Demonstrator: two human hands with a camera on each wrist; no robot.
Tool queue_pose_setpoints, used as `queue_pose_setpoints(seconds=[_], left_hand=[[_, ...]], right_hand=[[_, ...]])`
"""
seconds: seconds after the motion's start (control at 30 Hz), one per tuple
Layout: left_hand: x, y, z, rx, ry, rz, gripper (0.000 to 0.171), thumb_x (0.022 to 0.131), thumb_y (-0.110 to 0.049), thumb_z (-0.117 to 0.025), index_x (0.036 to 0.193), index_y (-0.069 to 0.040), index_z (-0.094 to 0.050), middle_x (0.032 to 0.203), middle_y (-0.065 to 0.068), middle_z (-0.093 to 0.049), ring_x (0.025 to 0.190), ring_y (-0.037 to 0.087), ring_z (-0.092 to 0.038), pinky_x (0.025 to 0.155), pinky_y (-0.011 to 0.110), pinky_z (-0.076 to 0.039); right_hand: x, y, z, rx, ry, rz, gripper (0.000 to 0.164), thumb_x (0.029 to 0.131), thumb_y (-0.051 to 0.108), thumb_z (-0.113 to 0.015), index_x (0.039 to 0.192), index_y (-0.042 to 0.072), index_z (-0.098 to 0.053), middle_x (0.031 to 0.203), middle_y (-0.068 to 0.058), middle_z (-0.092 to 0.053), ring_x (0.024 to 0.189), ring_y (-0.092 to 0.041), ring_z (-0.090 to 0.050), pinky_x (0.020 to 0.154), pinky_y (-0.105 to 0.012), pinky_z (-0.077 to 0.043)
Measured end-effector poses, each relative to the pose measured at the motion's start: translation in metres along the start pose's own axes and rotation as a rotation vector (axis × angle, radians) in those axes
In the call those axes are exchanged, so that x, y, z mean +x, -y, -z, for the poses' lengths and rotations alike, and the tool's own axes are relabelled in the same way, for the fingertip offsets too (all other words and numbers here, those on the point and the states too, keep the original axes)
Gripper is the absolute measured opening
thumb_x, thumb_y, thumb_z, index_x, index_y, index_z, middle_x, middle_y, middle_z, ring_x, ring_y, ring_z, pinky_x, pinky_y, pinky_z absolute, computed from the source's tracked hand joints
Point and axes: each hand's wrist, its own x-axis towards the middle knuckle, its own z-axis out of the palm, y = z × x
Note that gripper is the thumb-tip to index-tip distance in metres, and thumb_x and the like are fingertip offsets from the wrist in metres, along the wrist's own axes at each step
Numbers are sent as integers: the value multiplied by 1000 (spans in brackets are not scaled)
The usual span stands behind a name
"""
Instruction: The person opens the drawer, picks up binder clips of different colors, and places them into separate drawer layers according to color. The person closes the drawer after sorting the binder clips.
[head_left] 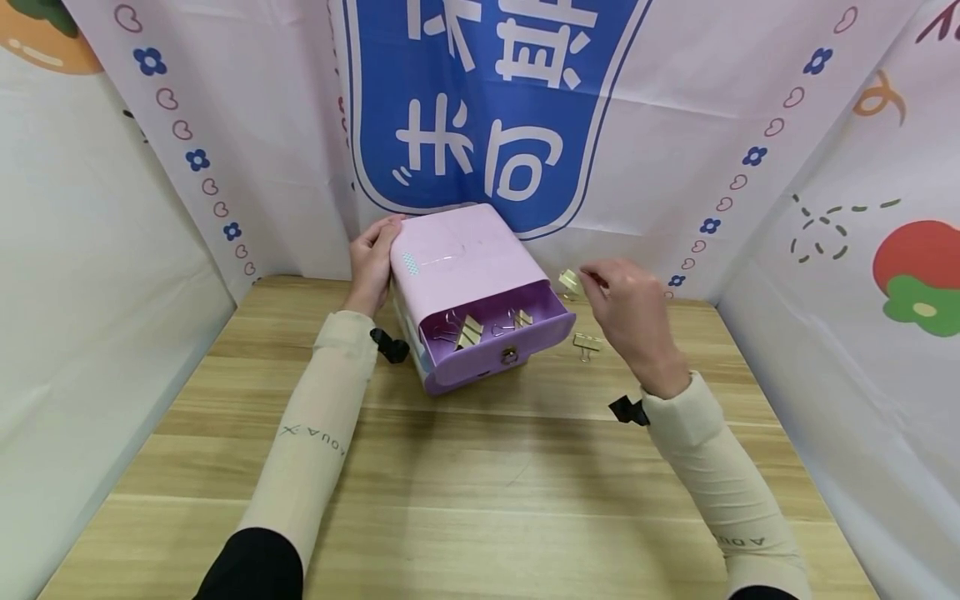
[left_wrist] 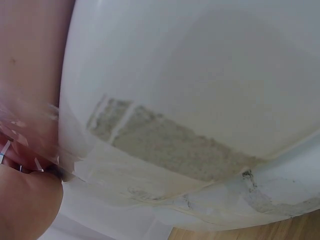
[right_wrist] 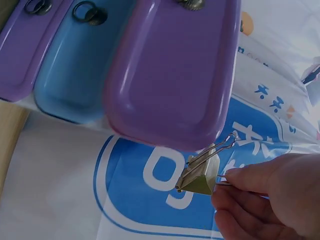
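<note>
A small pink chest of drawers (head_left: 465,250) stands turned at an angle on the table, its purple top drawer (head_left: 558,329) pulled out. Gold binder clips (head_left: 470,331) lie inside the drawer. At the rear left edge of the chest my left hand (head_left: 371,265) holds it; the left wrist view shows the whitish side wall (left_wrist: 200,75) close up. My right hand (head_left: 630,308), just right of the drawer, pinches a gold binder clip (right_wrist: 202,175) by one wire handle. Another gold binder clip (head_left: 587,342) rests on the table below that hand.
Blue (right_wrist: 80,65) and purple lower drawer fronts with ring pulls show in the right wrist view. Close behind the chest hangs a printed cloth (head_left: 300,142) with a blue badge. Similar cloth walls flank the wooden table (head_left: 465,500).
</note>
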Motion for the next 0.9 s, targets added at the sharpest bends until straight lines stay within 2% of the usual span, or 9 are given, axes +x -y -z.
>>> queue_pose_setpoints(seconds=[0.47,0.9], left_hand=[[0,1,-1,-8,-10,-18,31,101,-26,-73,125,-7,-76,123,1,-74,119,13,-64,101,23,-52],[0,-1,0,5,-4,-1,33,101,-29,-73,127,-8,-76,126,1,-74,121,13,-63,104,25,-51]], right_hand=[[5,35,-7,99,48,44,13,95,6,-78,105,-2,-79,101,-18,-80,89,-31,-77,81,-42,-64],[5,61,-26,181,111,150,10,96,5,-77,104,1,-80,99,-11,-80,90,-24,-76,83,-37,-63]])
